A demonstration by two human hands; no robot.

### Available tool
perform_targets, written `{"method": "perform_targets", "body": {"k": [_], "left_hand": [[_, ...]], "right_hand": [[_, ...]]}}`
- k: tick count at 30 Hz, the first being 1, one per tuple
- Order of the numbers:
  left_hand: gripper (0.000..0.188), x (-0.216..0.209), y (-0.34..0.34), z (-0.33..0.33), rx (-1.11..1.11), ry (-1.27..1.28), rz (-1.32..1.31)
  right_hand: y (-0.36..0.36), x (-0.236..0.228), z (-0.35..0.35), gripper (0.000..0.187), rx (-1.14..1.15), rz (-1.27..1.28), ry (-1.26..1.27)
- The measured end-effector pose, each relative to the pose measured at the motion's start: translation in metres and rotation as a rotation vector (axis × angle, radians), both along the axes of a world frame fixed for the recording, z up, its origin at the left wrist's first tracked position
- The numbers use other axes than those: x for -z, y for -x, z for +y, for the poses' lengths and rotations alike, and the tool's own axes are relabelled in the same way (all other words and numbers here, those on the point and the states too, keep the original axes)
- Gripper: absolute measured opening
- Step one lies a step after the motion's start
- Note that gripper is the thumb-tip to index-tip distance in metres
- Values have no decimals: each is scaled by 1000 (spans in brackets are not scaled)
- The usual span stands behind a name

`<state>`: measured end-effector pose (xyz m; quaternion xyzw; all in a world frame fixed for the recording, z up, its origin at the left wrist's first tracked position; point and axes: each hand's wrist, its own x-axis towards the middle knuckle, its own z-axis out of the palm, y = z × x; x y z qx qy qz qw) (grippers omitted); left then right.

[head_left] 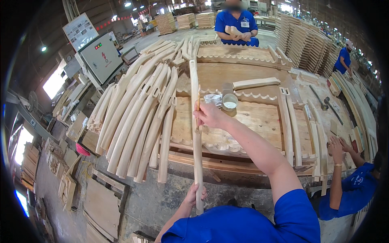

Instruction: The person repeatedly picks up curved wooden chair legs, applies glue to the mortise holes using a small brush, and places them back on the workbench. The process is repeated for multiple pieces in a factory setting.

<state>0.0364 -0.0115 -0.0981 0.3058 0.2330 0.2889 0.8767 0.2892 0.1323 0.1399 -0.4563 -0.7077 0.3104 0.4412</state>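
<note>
A long pale wooden chair leg or post (197,156) runs away from me across the near edge of the worktable, a slot near its far end. Around its near end my left hand (195,196) is closed. My right hand (210,115) pinches a thin light-brown stick (198,101) against the middle of that piece; the stick's lower tip is hard to make out. Just right of this hand stand an open cup of whitish liquid (229,102) and a crumpled clear plastic bag (213,99). To the left lies a heap of similar slotted wooden pieces (137,97).
Scalloped wooden racks (239,96) cross the plywood tabletop (247,129). More slotted pieces (293,125) lie at the right, near two hammers (325,106). One co-worker (237,24) stands opposite, another (348,178) works close on my right. A grey electrical cabinet (101,56) stands far left.
</note>
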Motion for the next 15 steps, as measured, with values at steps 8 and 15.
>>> {"method": "perform_targets", "body": {"k": [8, 15], "left_hand": [[46, 1, 0, 3, 27, -1, -50], [41, -56, -1, 8, -130, -222, 404]], "right_hand": [[-12, 10, -14, 13, 12, 261, 119], [-28, 3, -7, 13, 133, 399, -61]]}}
